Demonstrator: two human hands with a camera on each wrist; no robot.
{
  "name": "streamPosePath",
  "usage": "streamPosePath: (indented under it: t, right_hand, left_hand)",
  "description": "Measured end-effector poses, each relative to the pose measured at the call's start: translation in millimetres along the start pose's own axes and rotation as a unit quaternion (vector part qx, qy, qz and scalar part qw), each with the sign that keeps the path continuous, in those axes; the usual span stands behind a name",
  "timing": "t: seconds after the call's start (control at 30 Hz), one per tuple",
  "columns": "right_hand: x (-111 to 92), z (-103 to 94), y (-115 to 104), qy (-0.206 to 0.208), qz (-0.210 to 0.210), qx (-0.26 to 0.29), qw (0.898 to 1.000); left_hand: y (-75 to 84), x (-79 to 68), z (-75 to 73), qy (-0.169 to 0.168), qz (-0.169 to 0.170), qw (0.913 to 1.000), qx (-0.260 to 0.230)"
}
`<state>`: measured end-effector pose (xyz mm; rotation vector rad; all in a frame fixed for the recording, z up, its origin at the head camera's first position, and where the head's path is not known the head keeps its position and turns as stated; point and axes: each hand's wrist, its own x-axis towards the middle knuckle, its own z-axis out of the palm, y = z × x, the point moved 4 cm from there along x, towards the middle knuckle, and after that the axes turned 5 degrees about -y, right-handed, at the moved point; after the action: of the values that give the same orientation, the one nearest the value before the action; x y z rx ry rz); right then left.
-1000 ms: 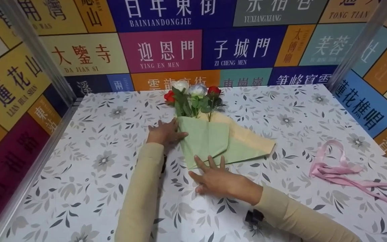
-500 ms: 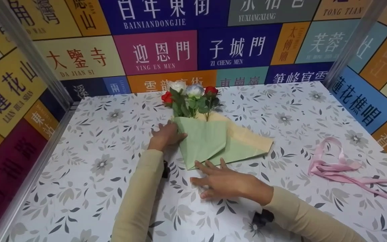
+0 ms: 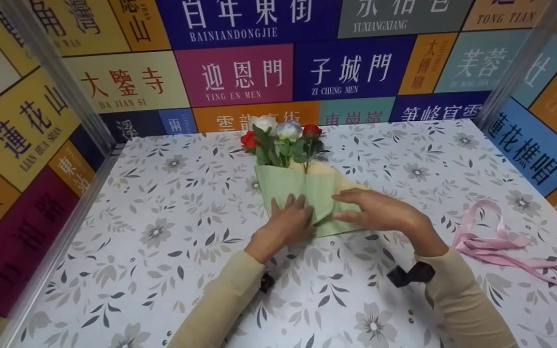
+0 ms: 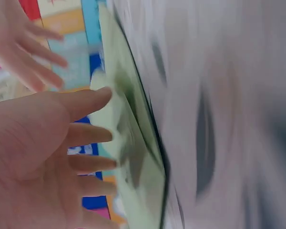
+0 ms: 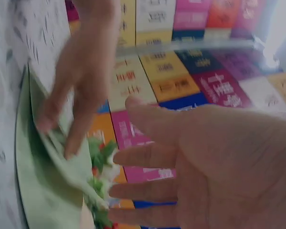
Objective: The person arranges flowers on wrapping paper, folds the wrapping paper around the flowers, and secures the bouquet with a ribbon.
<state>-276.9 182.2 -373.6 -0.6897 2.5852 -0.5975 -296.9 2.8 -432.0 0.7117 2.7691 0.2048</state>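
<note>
A bouquet of red, white and pale lilac flowers (image 3: 276,130) with green leaves lies on the table. Its stems are tucked into green wrapping paper (image 3: 281,180), whose left side is folded over the front; a cream layer (image 3: 324,169) shows behind. My left hand (image 3: 285,224) rests on the lower front of the fold with its fingers spread. Over the right part of the paper is my right hand (image 3: 380,210), fingers extended and holding nothing. The right wrist view shows that palm (image 5: 219,167) apart from the paper. The lower stems are hidden inside the wrap.
A loose pink ribbon (image 3: 491,246) lies on the right side of the table. A floral cloth (image 3: 157,280) covers the tabletop. Panels with printed lettering (image 3: 240,72) stand behind and at both sides.
My left hand has left the paper's left edge and moved right onto the folded front. My right hand has shifted from the bottom corner up and right, over the paper's right flap.
</note>
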Motion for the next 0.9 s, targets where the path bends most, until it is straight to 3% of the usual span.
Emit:
streamPosePath:
  t: [0.1,0.2,0.33,0.43,0.5,0.7,0.9]
  right_hand:
    - [2.1,-9.9,27.5,0.021,0.080,-0.017,0.996]
    - [-0.7,-17.0,54.6,0.027,0.179,-0.047,0.982]
    - [-7.8,-19.8,82.8,-0.006,0.258,-0.070,0.964]
    - [-7.5,-18.2,93.0,-0.026,0.264,-0.056,0.963]
    - [-4.2,-17.8,95.2,-0.010,0.263,-0.050,0.963]
    - [5.7,-22.4,86.8,0.128,0.251,-0.021,0.959]
    - [0.0,-33.2,51.0,0.285,0.197,0.015,0.938]
  left_hand:
    - [8.9,-3.1,7.1,-0.037,0.010,0.9993,0.001]
    - [10.7,-4.5,10.6,-0.059,0.012,0.9982,-0.001]
    - [8.3,-4.8,11.0,-0.074,0.010,0.9972,-0.008]
    - [6.0,-4.5,10.9,-0.086,0.007,0.9962,-0.010]
    - [5.3,-4.2,10.4,-0.092,0.008,0.9956,-0.010]
    - [5.4,-3.7,6.0,-0.076,0.039,0.9962,-0.019]
    - [-0.5,-2.6,-1.6,-0.013,0.070,0.9944,-0.079]
